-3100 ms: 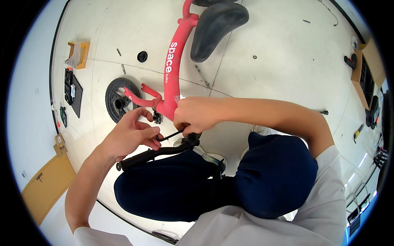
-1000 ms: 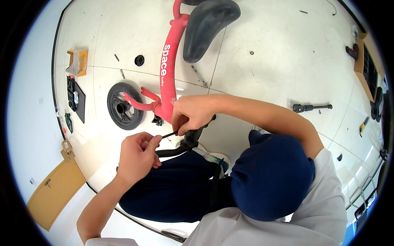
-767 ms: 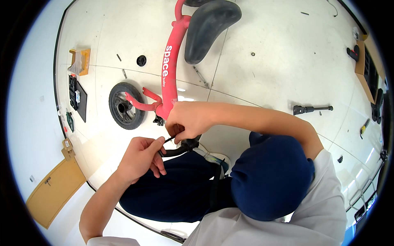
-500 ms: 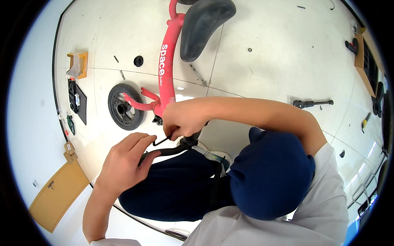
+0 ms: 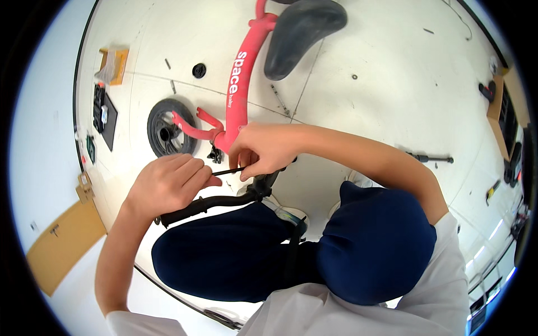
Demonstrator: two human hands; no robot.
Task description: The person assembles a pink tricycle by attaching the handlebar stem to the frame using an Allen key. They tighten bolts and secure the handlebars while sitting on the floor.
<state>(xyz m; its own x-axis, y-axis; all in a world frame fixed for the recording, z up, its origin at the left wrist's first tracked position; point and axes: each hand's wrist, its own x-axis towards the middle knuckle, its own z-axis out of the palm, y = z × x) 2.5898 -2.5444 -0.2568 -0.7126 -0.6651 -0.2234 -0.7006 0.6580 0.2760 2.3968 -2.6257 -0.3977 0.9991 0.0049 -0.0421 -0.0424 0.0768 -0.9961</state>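
A thin black hex key spans the gap between my two hands, just above the handlebar. My left hand is closed around its left end. The fingertips of my right hand pinch its other end, close to the stem, where the tip is hidden. Below my hands, the black handlebar runs along my bent leg. The red bike frame stretches away from me to a black saddle. Its red fork points left, over a black wheel on the floor.
A black round cap and small metal parts are scattered on the tiles. A yellow box and an open black tool case sit at the left wall. Right, there are a black rod, a knife and a cardboard box.
My left hand has lifted off the handlebar and closed on the hex key, whose bent end showed before. The key now lies flatter. The whole view has shifted slightly.
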